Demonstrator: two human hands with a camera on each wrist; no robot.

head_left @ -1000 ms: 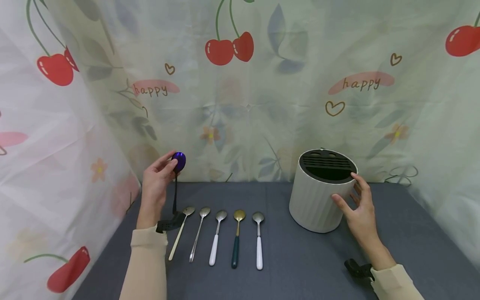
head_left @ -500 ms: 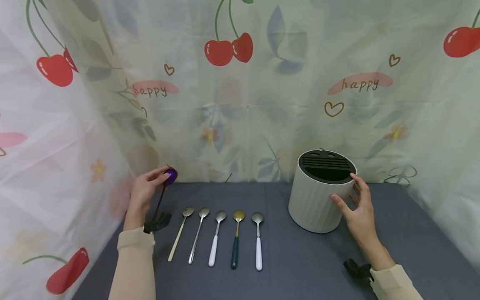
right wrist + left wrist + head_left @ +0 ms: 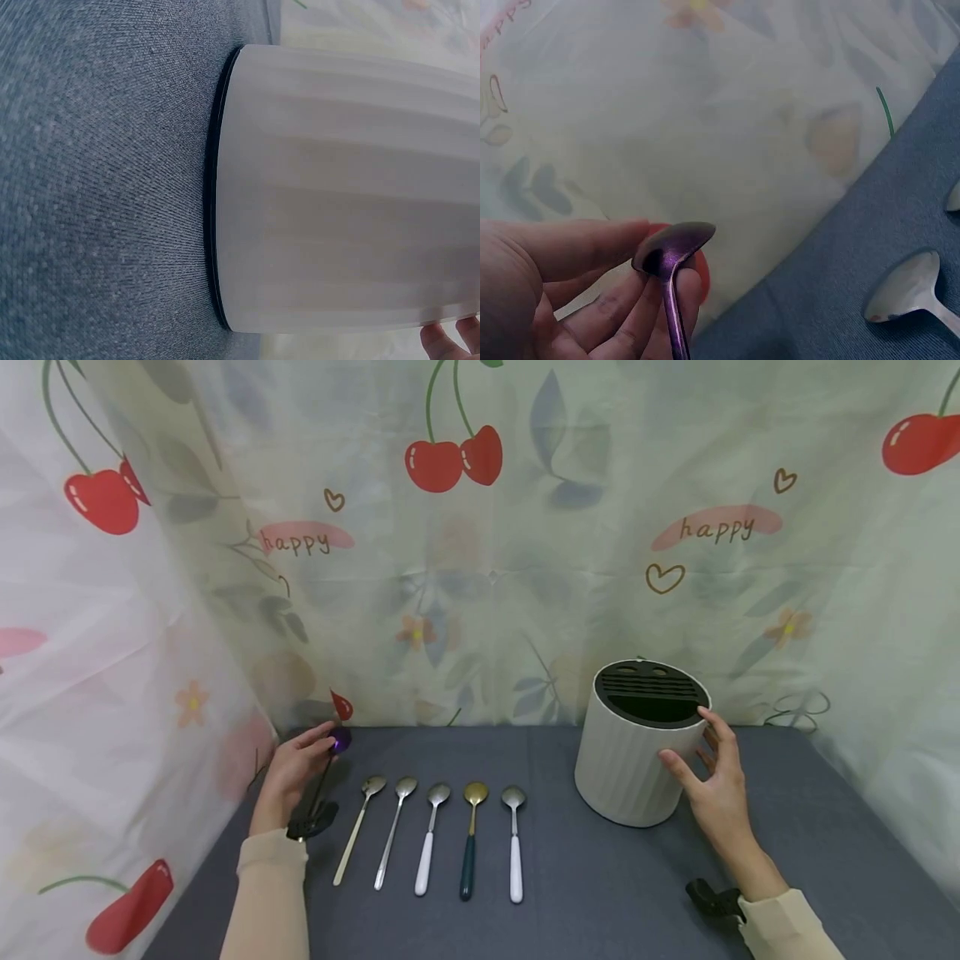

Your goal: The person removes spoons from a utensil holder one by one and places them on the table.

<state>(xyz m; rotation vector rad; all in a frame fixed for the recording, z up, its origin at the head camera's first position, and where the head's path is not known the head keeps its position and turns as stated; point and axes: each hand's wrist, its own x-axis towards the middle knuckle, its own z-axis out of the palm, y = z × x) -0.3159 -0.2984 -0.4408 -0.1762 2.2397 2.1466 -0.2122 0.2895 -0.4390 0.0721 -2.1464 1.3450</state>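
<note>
My left hand (image 3: 291,770) pinches a shiny purple spoon (image 3: 676,246) by its bowl, low over the table's back left. The spoon's handle slants down toward the wrist. To its right lies a row of several spoons: one with a cream handle (image 3: 350,843), an all-silver one (image 3: 390,837), one with a white handle (image 3: 424,862), a gold one with a dark green handle (image 3: 467,864) and another white-handled one (image 3: 516,867). My right hand (image 3: 722,797) rests spread against the right side of a white ribbed utensil holder (image 3: 628,768), index fingertip near the rim.
The utensil holder has a black top (image 3: 652,693) with slots and a wider opening. Dark grey cloth covers the table (image 3: 570,893). A cherry-print curtain (image 3: 495,610) stands behind and along the sides. A thin cord (image 3: 798,710) shows at the back right.
Still pinching the purple spoon, my left hand has gone down and to the left, closer to the tabletop. My right hand and the utensil holder stay where they were.
</note>
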